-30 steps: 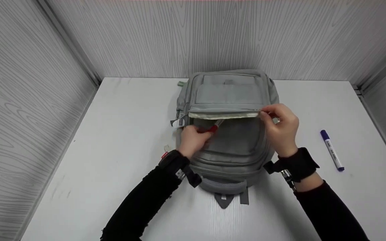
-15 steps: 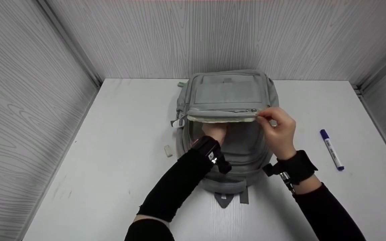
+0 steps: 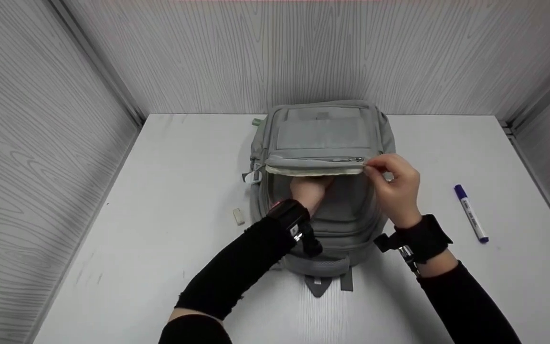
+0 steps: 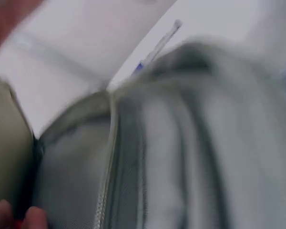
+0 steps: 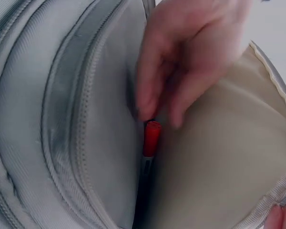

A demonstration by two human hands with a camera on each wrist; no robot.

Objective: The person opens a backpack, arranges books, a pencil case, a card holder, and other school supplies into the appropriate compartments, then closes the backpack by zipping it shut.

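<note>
A grey backpack [image 3: 325, 131] lies on the table with its front pocket unzipped. My right hand [image 3: 396, 188] pinches the pocket's edge [image 3: 313, 171] at its right end and holds it up. My left hand [image 3: 308, 191] reaches into the pocket, its fingers hidden in the head view. From the right wrist view, a red-capped marker [image 5: 151, 138] stands inside between the grey panel and the beige lining [image 5: 224, 162]. Just above the cap, the left thumb and fingers are spread apart. Two left fingertips [image 4: 35, 218] show at the bottom of the left wrist view.
A blue-capped marker [image 3: 470, 212] lies on the white table [image 3: 174, 191], right of the backpack. Left of the backpack is a small pale block [image 3: 238, 216], perhaps an eraser. Wood-grain panels [image 3: 322, 52] stand behind and at both sides.
My left hand has carried the red-capped marker from in front of the opening into the pocket and let go of it there. My right hand keeps pinching the edge, slightly lower.
</note>
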